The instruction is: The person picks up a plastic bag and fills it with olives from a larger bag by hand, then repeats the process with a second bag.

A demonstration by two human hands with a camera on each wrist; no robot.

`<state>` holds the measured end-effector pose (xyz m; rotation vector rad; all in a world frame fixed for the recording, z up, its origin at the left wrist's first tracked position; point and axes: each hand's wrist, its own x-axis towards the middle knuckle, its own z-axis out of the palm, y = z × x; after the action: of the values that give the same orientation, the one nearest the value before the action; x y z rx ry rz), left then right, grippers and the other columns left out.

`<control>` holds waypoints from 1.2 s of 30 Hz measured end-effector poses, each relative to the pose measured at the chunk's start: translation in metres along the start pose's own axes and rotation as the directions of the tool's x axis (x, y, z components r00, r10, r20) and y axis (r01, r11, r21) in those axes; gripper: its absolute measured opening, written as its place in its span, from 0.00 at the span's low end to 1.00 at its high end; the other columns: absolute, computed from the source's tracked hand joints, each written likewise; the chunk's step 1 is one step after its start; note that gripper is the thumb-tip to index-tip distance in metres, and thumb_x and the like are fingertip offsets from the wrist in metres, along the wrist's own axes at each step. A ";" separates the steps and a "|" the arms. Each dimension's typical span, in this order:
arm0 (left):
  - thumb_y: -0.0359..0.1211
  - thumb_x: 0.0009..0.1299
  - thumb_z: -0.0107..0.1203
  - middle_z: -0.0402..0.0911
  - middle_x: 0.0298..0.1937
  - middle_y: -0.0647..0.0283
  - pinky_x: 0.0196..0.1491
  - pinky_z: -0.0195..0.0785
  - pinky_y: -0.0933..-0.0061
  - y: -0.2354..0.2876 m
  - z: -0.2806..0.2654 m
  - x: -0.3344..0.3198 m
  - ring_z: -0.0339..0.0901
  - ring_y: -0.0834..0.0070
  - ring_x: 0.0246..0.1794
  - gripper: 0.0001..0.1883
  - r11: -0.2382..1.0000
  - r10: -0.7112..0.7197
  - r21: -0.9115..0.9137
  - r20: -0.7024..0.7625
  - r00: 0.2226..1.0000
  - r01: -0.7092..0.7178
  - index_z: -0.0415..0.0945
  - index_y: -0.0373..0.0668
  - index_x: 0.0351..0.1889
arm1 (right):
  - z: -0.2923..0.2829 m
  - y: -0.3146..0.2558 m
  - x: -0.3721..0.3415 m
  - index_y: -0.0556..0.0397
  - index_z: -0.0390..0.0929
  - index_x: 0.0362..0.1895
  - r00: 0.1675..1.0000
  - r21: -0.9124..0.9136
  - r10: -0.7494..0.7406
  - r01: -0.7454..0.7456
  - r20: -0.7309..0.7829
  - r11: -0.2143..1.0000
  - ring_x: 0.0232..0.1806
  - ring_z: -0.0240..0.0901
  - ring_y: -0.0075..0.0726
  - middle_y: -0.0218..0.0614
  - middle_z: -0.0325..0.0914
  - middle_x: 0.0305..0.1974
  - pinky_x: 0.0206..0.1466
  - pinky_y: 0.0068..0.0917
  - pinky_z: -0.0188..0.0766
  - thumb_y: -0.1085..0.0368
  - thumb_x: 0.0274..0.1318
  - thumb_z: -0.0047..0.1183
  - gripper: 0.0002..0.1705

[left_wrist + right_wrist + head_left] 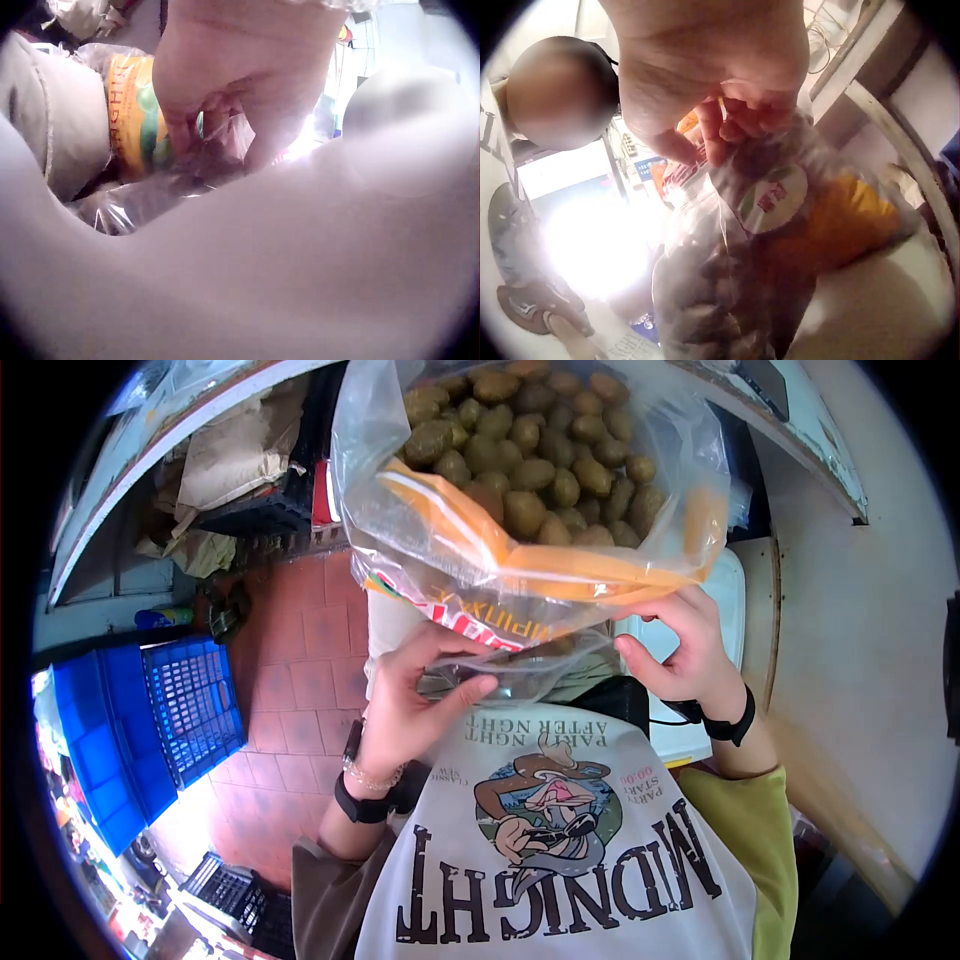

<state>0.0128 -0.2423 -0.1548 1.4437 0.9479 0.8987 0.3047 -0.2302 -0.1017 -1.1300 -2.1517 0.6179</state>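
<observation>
A large clear bag with an orange printed band (560, 570) stands open before me, full of brownish-green, olive-like fruits (535, 475). Close to my lap, a clear plastic bag (520, 680) spans the space between my hands. My left hand (410, 680) pinches its left edge, thumb on top and fingers underneath. On the other side, my right hand (690, 650) holds the edge between thumb and curled fingers, just below the orange band. In the right wrist view, a round label (774, 199) shows on clear plastic under the fingertips, with dark lumps inside.
Blue plastic crates (110, 740) stand on the red tiled floor (305, 670) at the left. A black crate (225, 890) is at lower left. Brown sacks (240, 450) lie under the counter edge (180, 420). A white container (725, 590) sits behind my right hand.
</observation>
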 end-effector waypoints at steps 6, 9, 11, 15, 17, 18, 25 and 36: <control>0.20 0.58 0.68 0.84 0.43 0.60 0.52 0.73 0.73 0.006 0.003 -0.001 0.81 0.74 0.47 0.15 0.970 -0.065 -0.227 0.100 0.993 0.087 0.80 0.37 0.43 | -0.004 0.000 0.014 0.54 0.80 0.36 0.997 0.005 -0.058 0.059 -0.044 0.998 0.42 0.76 0.47 0.42 0.80 0.42 0.44 0.33 0.71 0.71 0.43 0.63 0.11; 0.20 0.59 0.67 0.83 0.46 0.60 0.55 0.71 0.71 -0.003 -0.001 -0.002 0.80 0.72 0.48 0.14 0.990 0.005 -0.137 0.138 0.990 0.014 0.79 0.38 0.42 | -0.004 0.000 0.018 0.54 0.79 0.33 0.998 0.013 -0.054 0.054 -0.031 0.998 0.42 0.76 0.48 0.42 0.80 0.42 0.44 0.33 0.71 0.70 0.43 0.64 0.10; 0.21 0.60 0.66 0.82 0.47 0.59 0.56 0.70 0.70 -0.003 0.003 -0.008 0.80 0.71 0.49 0.13 0.989 -0.082 -0.115 0.108 0.991 0.095 0.78 0.38 0.42 | -0.003 0.000 0.018 0.54 0.79 0.32 0.997 0.009 -0.061 0.062 -0.042 0.998 0.41 0.77 0.49 0.42 0.80 0.41 0.43 0.33 0.71 0.70 0.44 0.64 0.09; 0.22 0.61 0.66 0.80 0.51 0.57 0.56 0.70 0.69 -0.005 0.002 -0.008 0.80 0.68 0.50 0.19 0.994 0.053 0.083 0.137 0.989 -0.064 0.73 0.38 0.49 | -0.002 -0.002 0.018 0.54 0.78 0.32 0.996 -0.024 -0.069 0.067 -0.055 0.997 0.40 0.77 0.49 0.42 0.80 0.40 0.43 0.34 0.71 0.70 0.43 0.65 0.09; 0.23 0.61 0.66 0.80 0.52 0.57 0.56 0.70 0.68 0.003 0.009 -0.010 0.80 0.67 0.52 0.25 0.997 -0.003 0.082 0.097 0.995 -0.005 0.68 0.38 0.54 | -0.001 -0.002 0.018 0.54 0.78 0.32 0.994 -0.038 -0.091 0.088 -0.066 0.995 0.40 0.77 0.49 0.43 0.80 0.40 0.42 0.35 0.72 0.70 0.43 0.65 0.09; 0.23 0.61 0.67 0.80 0.53 0.56 0.56 0.71 0.68 0.007 0.011 -0.011 0.80 0.66 0.53 0.30 0.995 -0.059 0.082 0.055 0.997 0.054 0.63 0.38 0.60 | -0.001 -0.001 0.017 0.54 0.78 0.32 0.994 -0.038 -0.092 0.089 -0.066 0.995 0.40 0.77 0.49 0.43 0.80 0.40 0.42 0.35 0.72 0.70 0.43 0.65 0.09; 0.20 0.59 0.65 0.79 0.55 0.55 0.56 0.71 0.69 -0.006 0.012 -0.008 0.78 0.67 0.57 0.46 0.977 -0.059 -0.206 -0.003 0.998 0.057 0.48 0.38 0.72 | 0.004 -0.006 0.014 0.54 0.78 0.32 0.997 -0.035 -0.052 0.050 -0.055 0.998 0.38 0.76 0.49 0.42 0.79 0.37 0.41 0.35 0.71 0.71 0.43 0.65 0.10; 0.22 0.64 0.63 0.83 0.51 0.59 0.58 0.68 0.75 -0.002 0.001 -0.002 0.79 0.75 0.53 0.22 0.956 -0.154 -0.232 0.128 0.980 0.181 0.75 0.35 0.57 | 0.008 -0.003 0.017 0.56 0.79 0.35 0.993 0.009 -0.080 0.081 -0.086 0.997 0.37 0.75 0.47 0.41 0.78 0.35 0.39 0.34 0.70 0.72 0.44 0.63 0.11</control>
<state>0.0125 -0.2444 -0.1571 1.1732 0.8345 0.7731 0.2905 -0.2184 -0.1002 -1.0388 -2.1059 0.5368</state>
